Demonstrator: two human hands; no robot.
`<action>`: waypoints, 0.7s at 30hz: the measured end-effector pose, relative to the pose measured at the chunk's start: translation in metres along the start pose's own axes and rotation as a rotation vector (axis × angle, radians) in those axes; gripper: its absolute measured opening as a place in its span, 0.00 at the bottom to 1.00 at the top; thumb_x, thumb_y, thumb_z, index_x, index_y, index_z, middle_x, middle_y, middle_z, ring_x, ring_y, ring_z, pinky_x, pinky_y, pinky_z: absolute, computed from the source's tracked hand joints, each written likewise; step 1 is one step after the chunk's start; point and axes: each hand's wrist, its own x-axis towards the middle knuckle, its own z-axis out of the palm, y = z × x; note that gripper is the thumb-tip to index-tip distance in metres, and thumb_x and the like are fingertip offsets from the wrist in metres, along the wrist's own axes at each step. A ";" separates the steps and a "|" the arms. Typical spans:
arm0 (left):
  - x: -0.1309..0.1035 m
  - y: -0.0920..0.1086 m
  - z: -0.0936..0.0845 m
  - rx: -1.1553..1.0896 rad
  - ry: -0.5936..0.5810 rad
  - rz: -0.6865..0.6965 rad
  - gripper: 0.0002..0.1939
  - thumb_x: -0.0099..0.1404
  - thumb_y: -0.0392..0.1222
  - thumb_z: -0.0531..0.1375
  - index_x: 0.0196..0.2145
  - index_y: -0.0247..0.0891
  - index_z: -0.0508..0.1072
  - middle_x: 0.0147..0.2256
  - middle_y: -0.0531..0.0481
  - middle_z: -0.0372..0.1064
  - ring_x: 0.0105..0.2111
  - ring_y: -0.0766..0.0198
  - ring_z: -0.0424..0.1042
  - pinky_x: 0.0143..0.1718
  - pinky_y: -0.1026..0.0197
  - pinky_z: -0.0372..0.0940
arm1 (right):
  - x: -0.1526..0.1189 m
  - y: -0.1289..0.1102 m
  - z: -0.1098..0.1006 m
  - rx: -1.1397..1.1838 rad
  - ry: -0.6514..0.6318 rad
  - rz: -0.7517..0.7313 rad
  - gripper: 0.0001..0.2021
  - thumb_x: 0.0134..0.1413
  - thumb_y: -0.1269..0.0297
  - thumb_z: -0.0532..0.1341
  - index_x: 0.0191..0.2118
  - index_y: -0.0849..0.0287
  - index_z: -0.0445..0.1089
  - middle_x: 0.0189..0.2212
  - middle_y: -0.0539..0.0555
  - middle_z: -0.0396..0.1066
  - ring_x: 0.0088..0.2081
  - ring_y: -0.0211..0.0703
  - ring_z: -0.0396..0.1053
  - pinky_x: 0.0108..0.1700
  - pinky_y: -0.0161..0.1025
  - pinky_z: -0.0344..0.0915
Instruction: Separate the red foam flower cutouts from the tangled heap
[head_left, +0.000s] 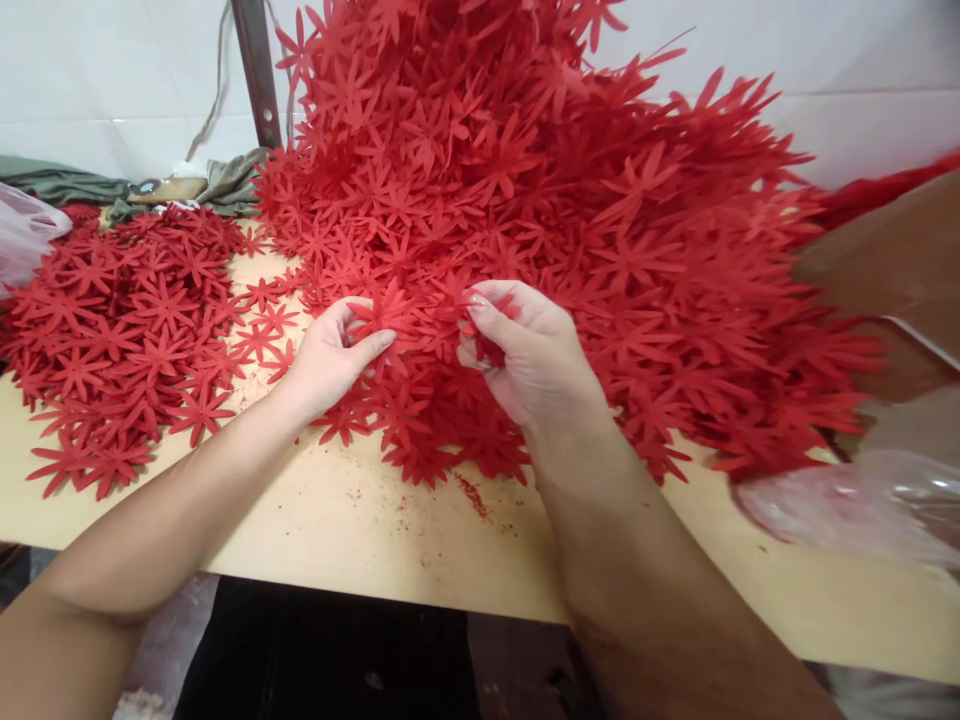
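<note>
Pinched between the thumb and fingers of my left hand (337, 352) is a red flower-shaped cutout (391, 308) with narrow petals. A short gap to the right, my right hand (536, 350) is closed on red petal cutouts (491, 350), partly hidden by the fingers; how many cannot be made out. Both hands are just above the front of a big heap of red flower cutouts (495, 170), which rises toward the wall. To the left lies a lower, darker red pile of loose flower cutouts (135, 330), with several single ones between the two piles.
The pale tabletop (337, 530) has red crumbs (471, 495) near its front edge. A clear plastic bag (847, 505) and a brown cardboard box (892, 260) are at the right. Behind the left pile are green cloth (67, 180) and a dark metal post (257, 75) before the white wall.
</note>
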 end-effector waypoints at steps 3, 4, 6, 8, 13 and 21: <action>0.000 0.001 0.000 -0.054 -0.055 0.008 0.15 0.48 0.42 0.69 0.31 0.35 0.69 0.27 0.55 0.72 0.29 0.71 0.71 0.36 0.65 0.67 | -0.004 -0.004 0.003 -0.012 -0.053 -0.007 0.16 0.42 0.57 0.67 0.39 0.53 0.67 0.22 0.44 0.60 0.19 0.28 0.54 0.19 0.30 0.53; 0.000 0.001 0.000 -0.065 -0.063 0.014 0.15 0.49 0.44 0.68 0.30 0.34 0.69 0.27 0.54 0.73 0.29 0.70 0.71 0.37 0.65 0.67 | -0.006 -0.005 0.005 -0.032 -0.075 -0.013 0.17 0.42 0.58 0.67 0.41 0.52 0.68 0.22 0.43 0.60 0.19 0.28 0.54 0.20 0.30 0.54; 0.000 0.001 0.001 -0.045 -0.063 0.018 0.16 0.50 0.46 0.68 0.31 0.34 0.71 0.28 0.53 0.74 0.29 0.70 0.71 0.36 0.65 0.66 | -0.009 -0.007 0.008 -0.094 -0.108 -0.038 0.17 0.43 0.60 0.67 0.42 0.52 0.70 0.21 0.43 0.59 0.20 0.28 0.54 0.22 0.31 0.56; -0.001 0.001 0.002 0.009 -0.059 0.013 0.16 0.51 0.48 0.67 0.32 0.33 0.72 0.29 0.52 0.74 0.27 0.71 0.70 0.34 0.65 0.66 | -0.012 -0.008 0.011 -0.148 -0.127 -0.063 0.15 0.43 0.60 0.67 0.40 0.53 0.72 0.22 0.44 0.62 0.21 0.29 0.55 0.24 0.31 0.58; -0.005 0.002 0.006 0.060 -0.153 0.050 0.17 0.51 0.50 0.66 0.31 0.33 0.72 0.25 0.55 0.71 0.26 0.72 0.67 0.31 0.68 0.62 | -0.014 -0.009 0.018 -0.134 -0.155 -0.101 0.11 0.42 0.54 0.66 0.27 0.57 0.72 0.24 0.47 0.67 0.27 0.31 0.62 0.32 0.33 0.64; -0.006 -0.004 0.008 0.068 -0.178 0.004 0.17 0.50 0.49 0.67 0.29 0.34 0.70 0.25 0.56 0.69 0.25 0.74 0.65 0.30 0.68 0.61 | -0.009 -0.001 0.016 -0.111 -0.089 -0.038 0.12 0.37 0.57 0.69 0.21 0.58 0.68 0.20 0.46 0.63 0.24 0.31 0.59 0.29 0.34 0.60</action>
